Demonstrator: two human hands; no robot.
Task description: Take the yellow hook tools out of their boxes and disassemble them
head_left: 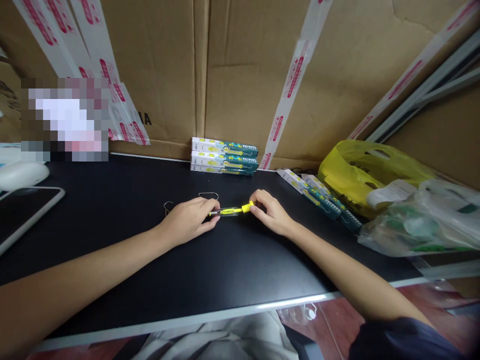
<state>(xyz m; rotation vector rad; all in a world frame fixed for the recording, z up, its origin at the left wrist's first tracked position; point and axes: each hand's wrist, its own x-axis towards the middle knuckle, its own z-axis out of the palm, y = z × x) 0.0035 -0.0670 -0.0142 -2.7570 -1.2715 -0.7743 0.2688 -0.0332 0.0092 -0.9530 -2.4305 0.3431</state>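
A small clear tester pen with a yellow core (pixel 231 210) lies level just above the black tabletop (pixel 225 270), held at both ends. My left hand (pixel 191 219) pinches its metal tip end, fingers curled. My right hand (pixel 270 212) pinches the yellow cap end. Two thin wire clips (pixel 208 194) lie on the table just behind my left hand.
A stack of white-and-teal boxes (pixel 224 156) stands against the cardboard wall (pixel 243 75). More such boxes (pixel 318 197) lie to the right, beside a yellow plastic bag (pixel 360 172) and a clear bag (pixel 423 220). A tablet (pixel 22 212) and white mouse (pixel 20 175) sit far left.
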